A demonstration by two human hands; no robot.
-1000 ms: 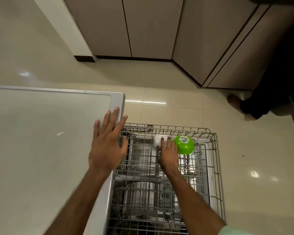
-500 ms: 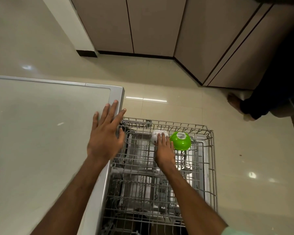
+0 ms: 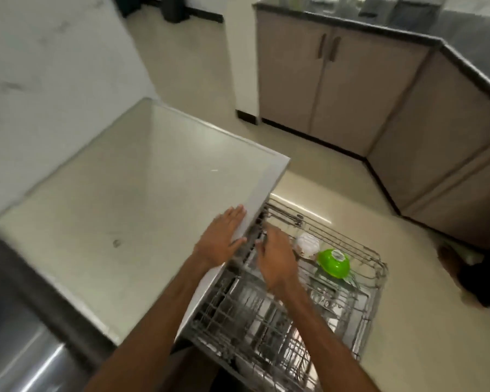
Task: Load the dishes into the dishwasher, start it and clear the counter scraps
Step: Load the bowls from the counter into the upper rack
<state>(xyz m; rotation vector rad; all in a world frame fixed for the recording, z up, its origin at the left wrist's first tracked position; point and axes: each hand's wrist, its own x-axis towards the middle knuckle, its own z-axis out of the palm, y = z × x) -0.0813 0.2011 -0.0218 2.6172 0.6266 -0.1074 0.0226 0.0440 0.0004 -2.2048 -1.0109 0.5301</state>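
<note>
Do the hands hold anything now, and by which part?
Nothing is held. Left hand lies flat on the white top panel; right hand is open above the grey wire rack.

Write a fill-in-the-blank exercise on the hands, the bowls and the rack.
1. The hand lying flat on the white top is the ____ one.
2. The bowl next to the white bowl is ____ in colour.
3. Both bowls sit in the wire rack, which is pulled ____.

Missing words: left; green; out.
</note>
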